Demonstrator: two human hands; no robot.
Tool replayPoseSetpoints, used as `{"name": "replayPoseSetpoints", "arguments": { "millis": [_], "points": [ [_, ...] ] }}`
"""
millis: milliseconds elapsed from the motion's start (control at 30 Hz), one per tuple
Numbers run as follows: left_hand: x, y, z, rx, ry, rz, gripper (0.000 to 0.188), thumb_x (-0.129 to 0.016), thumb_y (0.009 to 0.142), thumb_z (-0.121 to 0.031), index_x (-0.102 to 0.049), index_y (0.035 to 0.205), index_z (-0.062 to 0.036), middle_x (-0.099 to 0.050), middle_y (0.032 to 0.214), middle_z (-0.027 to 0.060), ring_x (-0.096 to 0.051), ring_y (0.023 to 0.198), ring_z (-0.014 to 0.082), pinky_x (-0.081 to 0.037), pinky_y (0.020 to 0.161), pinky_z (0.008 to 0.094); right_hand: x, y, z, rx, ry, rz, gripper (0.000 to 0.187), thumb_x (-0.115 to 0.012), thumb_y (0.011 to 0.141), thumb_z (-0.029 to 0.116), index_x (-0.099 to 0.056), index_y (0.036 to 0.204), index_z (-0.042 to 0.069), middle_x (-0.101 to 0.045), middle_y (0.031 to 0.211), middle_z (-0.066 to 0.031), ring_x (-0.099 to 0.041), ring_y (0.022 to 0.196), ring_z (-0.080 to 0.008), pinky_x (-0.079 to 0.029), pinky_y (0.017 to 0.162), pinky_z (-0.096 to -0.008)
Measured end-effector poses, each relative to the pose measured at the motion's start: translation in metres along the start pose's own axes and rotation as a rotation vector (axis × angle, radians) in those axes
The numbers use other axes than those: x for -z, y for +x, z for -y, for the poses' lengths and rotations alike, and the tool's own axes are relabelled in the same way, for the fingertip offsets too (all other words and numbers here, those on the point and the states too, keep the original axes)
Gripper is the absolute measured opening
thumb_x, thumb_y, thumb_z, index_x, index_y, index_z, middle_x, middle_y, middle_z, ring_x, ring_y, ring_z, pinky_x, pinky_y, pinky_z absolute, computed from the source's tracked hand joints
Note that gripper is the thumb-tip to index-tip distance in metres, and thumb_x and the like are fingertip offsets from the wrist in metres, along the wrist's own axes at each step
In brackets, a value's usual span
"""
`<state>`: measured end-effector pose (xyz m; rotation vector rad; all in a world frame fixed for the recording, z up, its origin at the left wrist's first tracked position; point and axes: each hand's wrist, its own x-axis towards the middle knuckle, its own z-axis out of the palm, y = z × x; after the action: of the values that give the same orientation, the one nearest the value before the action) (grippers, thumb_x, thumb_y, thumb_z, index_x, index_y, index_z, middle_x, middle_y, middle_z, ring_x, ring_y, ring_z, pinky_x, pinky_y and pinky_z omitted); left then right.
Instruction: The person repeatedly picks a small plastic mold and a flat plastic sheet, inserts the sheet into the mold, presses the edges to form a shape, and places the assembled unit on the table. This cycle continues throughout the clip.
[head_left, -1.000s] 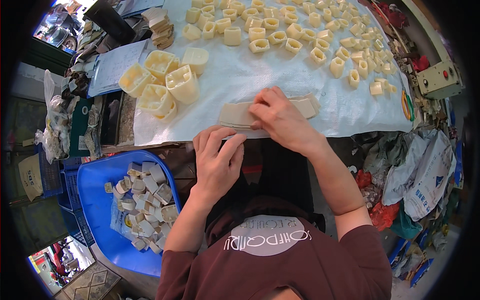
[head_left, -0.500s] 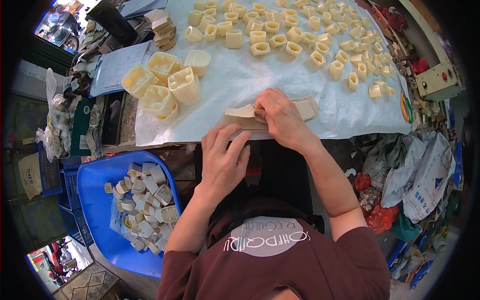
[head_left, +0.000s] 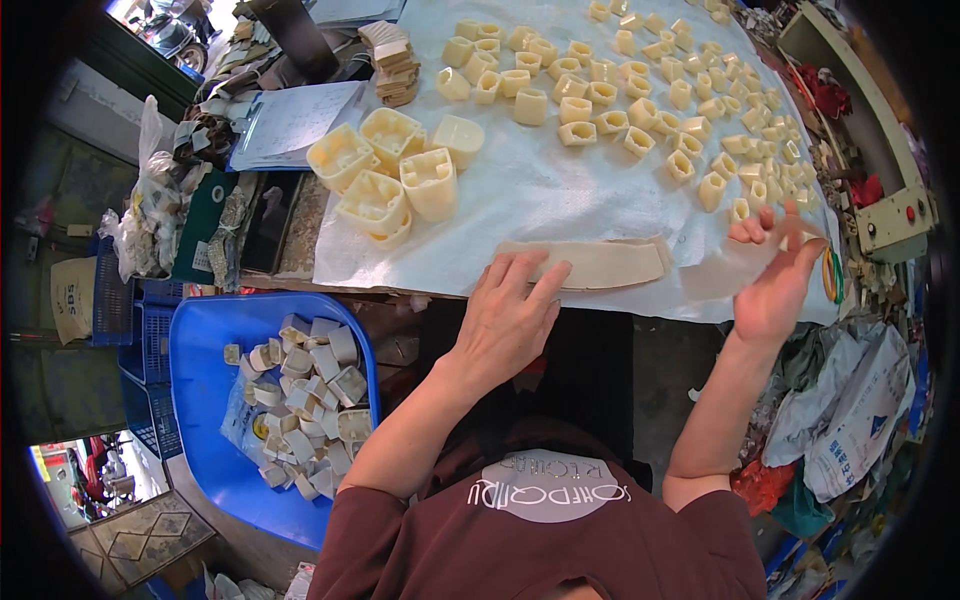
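Observation:
My left hand (head_left: 510,315) rests its fingertips on the left end of a stack of flat beige strips (head_left: 610,268) at the table's near edge. The fingers are spread and hold nothing up. Farther right, my right hand (head_left: 775,285) is raised at the table's near right corner, smeared by motion. A thin, pale beige strip (head_left: 712,272) trails leftward from its fingers, which appear bent around the strip's end. Beyond both hands, many hollow cream-coloured blocks (head_left: 577,133) stand and lie on the white sheet (head_left: 500,220).
Larger cream hollow blocks (head_left: 428,185) stand left of the strips. A blue tub (head_left: 185,400) of loose pale blocks is below the table's left side. Scissors (head_left: 833,274) with coloured handles lie by the right corner. White sacks (head_left: 860,400) hang at the right.
My right hand has moved from the strip stack to the far right, with a pale strip beside its fingers. The left hand has come onto the stack. The view has shifted slightly.

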<state>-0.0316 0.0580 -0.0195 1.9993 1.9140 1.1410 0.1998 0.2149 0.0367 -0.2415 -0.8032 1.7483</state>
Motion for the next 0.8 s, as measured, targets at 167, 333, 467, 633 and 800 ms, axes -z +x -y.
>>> {"name": "replayPoseSetpoints", "arguments": {
  "millis": [167,333,467,633,800],
  "points": [
    [0.039,0.007,0.022,0.029,0.24,-0.266,0.042,-0.067,0.066,0.002,-0.061,0.105,-0.0102,-0.048,0.115,0.0143,-0.049,0.104,0.03,-0.042,0.089,0.0398,-0.025,-0.025,0.004,0.122,-0.392,-0.206,0.026,-0.055,0.09,0.018,-0.048,0.111,0.005,-0.053,0.098,-0.0093,-0.051,0.09,-0.0223,-0.043,0.086,-0.0405],
    [0.113,0.03,0.067,0.201,0.508,-0.547,0.039,-0.067,0.068,-0.003,-0.062,0.106,-0.0117,-0.048,0.116,0.014,-0.046,0.107,0.0302,-0.04,0.09,0.0391,-0.022,-0.04,0.005,0.089,-0.393,0.199,0.026,-0.057,0.087,0.01,-0.046,0.111,0.007,-0.053,0.091,-0.0089,-0.05,0.074,-0.0167,-0.044,0.065,-0.0331],
    [0.131,0.043,0.103,0.233,0.506,-0.42,0.04,-0.07,0.066,-0.004,-0.062,0.105,-0.0098,-0.052,0.111,0.015,-0.048,0.105,0.0303,-0.041,0.089,0.0371,-0.035,-0.047,-0.01,0.13,-0.533,0.109,0.027,-0.057,0.087,0.01,-0.045,0.111,0.009,-0.05,0.083,-0.0063,-0.043,0.059,-0.0119,-0.036,0.047,-0.0259],
    [0.133,0.051,0.099,0.305,0.383,-0.395,0.038,-0.072,0.064,-0.003,-0.062,0.101,-0.0075,-0.058,0.102,0.0127,-0.056,0.095,0.0277,-0.046,0.081,0.0343,-0.046,-0.051,-0.023,0.019,-0.358,0.054,0.018,-0.054,0.092,0.019,-0.04,0.091,0.009,-0.052,0.072,-0.0062,-0.043,0.05,-0.0115,-0.032,0.042,-0.0236],
    [0.127,0.039,0.104,0.353,0.272,-0.6,0.043,-0.07,0.068,0.0,-0.054,0.108,-0.0046,-0.058,0.101,0.0114,-0.058,0.095,0.0212,-0.048,0.079,0.032,-0.051,-0.054,-0.029,-0.018,-0.462,0.038,0.02,-0.057,0.09,0.018,-0.039,0.092,0.009,-0.051,0.067,-0.0061,-0.043,0.049,-0.0112,-0.032,0.044,-0.0235]
  ]
}}
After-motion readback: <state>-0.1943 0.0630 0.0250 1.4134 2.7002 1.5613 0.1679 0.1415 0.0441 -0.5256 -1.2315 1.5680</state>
